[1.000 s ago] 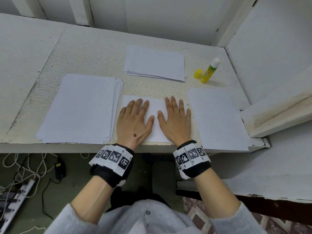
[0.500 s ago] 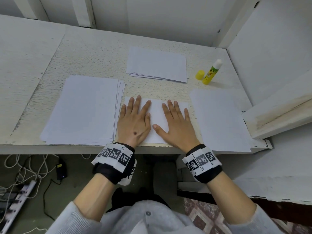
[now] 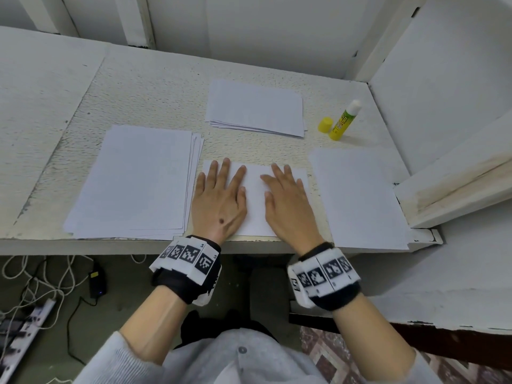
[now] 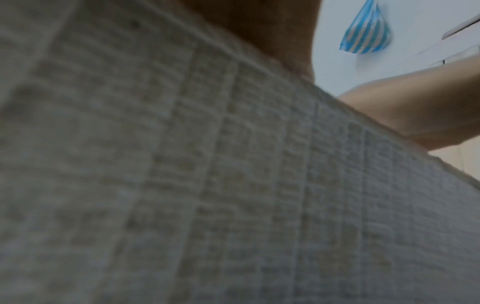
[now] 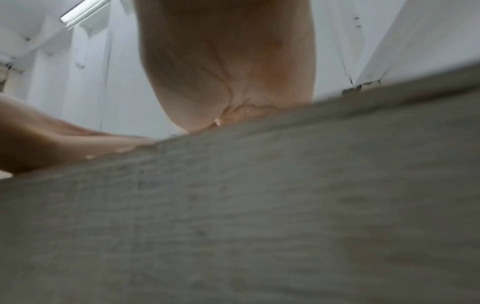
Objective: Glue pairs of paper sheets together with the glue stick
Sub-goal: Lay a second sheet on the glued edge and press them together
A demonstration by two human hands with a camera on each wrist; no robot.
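A small white sheet (image 3: 255, 200) lies at the desk's front edge, between my two hands. My left hand (image 3: 219, 198) lies flat on its left half, fingers straight and spread. My right hand (image 3: 288, 200) lies flat on its right half, fingers straight and angled left. The uncapped glue stick (image 3: 343, 120), yellow-green with a white tip, stands at the back right, its yellow cap (image 3: 325, 125) beside it. The wrist views show only the desk edge and the heel of my right hand (image 5: 228, 67), with the fingers hidden.
A tall stack of paper (image 3: 135, 181) lies on the left, a smaller stack (image 3: 256, 108) at the back middle, a single sheet (image 3: 357, 198) on the right. A white wall panel (image 3: 457, 176) bounds the desk on the right. Cables (image 3: 41, 284) lie on the floor.
Both hands stayed flat on the sheet. My right hand slid outward to the right and turned its fingers leftward; my left hand shifted slightly left, so the gap between the hands widened.
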